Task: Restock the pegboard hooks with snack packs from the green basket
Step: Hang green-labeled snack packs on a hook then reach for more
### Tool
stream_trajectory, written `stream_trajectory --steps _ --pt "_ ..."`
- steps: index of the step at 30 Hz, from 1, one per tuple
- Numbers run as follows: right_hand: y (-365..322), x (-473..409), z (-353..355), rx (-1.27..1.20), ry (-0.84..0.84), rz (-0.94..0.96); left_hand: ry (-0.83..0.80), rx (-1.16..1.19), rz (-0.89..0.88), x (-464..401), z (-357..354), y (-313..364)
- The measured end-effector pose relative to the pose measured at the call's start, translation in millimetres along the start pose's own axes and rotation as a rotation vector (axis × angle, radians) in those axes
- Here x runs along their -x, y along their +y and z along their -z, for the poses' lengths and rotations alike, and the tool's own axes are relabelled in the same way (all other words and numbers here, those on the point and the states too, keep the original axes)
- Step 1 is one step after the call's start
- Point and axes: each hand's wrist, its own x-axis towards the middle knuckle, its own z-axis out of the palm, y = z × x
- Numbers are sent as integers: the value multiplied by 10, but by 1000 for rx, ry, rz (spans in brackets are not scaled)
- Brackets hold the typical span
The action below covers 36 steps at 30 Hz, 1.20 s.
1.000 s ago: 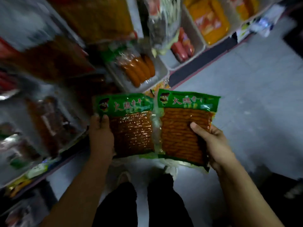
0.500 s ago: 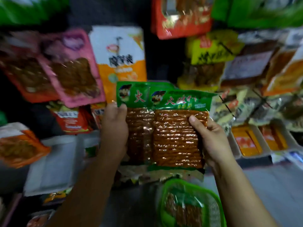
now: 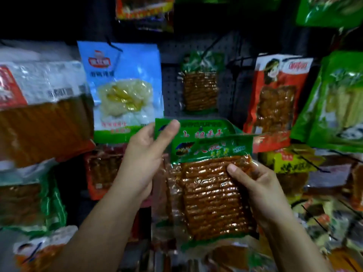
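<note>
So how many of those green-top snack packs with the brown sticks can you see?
3: one in the left hand at, one in the right hand at, one hanging on the pegboard. More may be hidden behind.

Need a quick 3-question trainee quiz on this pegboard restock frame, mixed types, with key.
1. True or false: the left hand pinches the green top edge of the rear pack.
2. Which pack does the right hand grip? A) front pack B) blue pack C) red pack
3. Fill in: a matching pack already hangs on the ____ straight above the hands.

Key: 1 true; 2 A; 3 pegboard
</note>
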Motion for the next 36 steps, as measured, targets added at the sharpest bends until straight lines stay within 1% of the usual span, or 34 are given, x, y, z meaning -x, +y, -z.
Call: stream_trajectory --steps 2,5,8,12,15,17,19,22,25,27,30,36 --pt "-25 -20 -91 17 27 18 -7 -50 -13 -179 45 59" --pt "-127 -84 -183 36 67 90 125 -88 -74 -403 6 47" --pt "-304 -236 -195 46 129 158 180 -101 -174 -565 -93 77" --pt "-578 -479 -134 104 56 204 227 -107 -301 -796 -300 245" --pt "-773 -653 -43 71 -3 200 250 -92 -364 -980 -488 406" --pt "-899 -758 38 52 -41 186 241 -88 -386 -1083 -618 495" --pt "-1002 -854 125 46 -31 226 226 -138 -444 -1195 -729 571" --pt "-1104 -972 238 15 20 322 177 -312 -589 -1362 -846 741" --pt "-1182 -1054 319 -1 29 373 119 -446 -664 -1490 -941 923" --pt "-1233 -1102 350 1 15 389 130 -469 -665 -1556 -1001 983" --pt "-1278 -1190 366 24 8 398 191 -461 -626 -1642 -1056 990" --pt "-1262 -1367 347 25 25 370 247 -499 -545 -1782 -1107 953"
